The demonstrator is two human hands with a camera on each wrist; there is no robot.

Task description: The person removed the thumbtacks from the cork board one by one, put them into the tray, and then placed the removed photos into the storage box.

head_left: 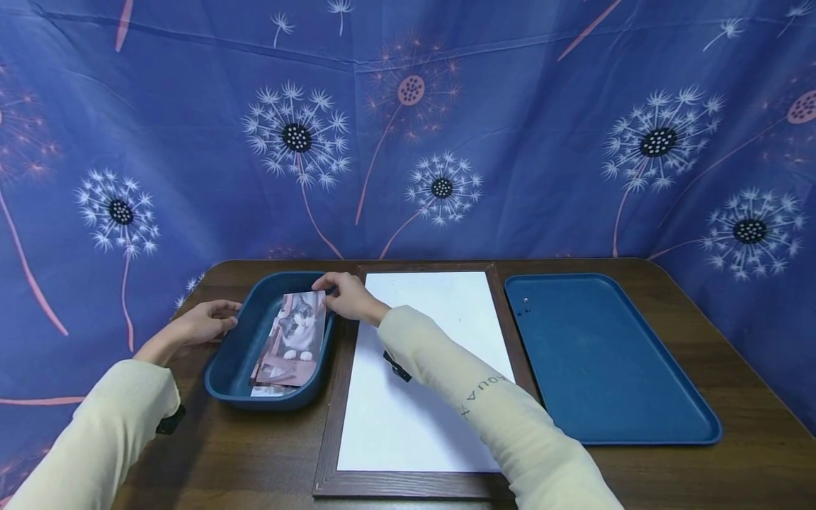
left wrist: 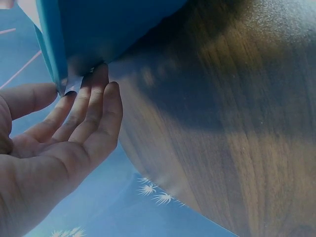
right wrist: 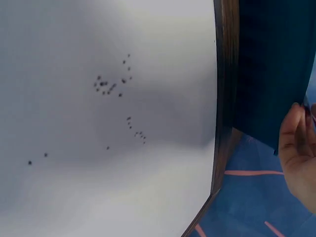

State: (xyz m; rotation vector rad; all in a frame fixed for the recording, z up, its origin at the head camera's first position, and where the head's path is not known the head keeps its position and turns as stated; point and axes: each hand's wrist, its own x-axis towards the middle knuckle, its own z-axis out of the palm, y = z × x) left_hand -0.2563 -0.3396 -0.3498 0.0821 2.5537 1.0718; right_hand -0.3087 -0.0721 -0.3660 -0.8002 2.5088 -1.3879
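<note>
A deep blue plastic basin (head_left: pixel 217 379) stands on the left part of the table, with several photo prints inside. The top photo (head_left: pixel 296 333) shows a grey-and-white cat. At the basin's left rim, my left hand (head_left: pixel 202 324) pinches the edge between thumb and fingers; the left wrist view shows this hand (left wrist: pixel 64 128) with its fingers outside the wall. My right hand (head_left: pixel 350 296) holds the far right rim, its fingertips beside the cat photo's upper corner. In the right wrist view part of that hand (right wrist: pixel 298 143) lies against the basin's outer wall; its thumb is hidden.
A brown-framed white board (head_left: pixel 414 425) lies in the middle, under my right forearm. Right of it is a flat blue tray (head_left: pixel 612 361) with a few tiny shiny pieces (head_left: pixel 524 306) near its upper left corner. Dark specks (right wrist: pixel 103 84) mark the white surface. Behind hangs a dandelion-patterned cloth (head_left: pixel 542 142).
</note>
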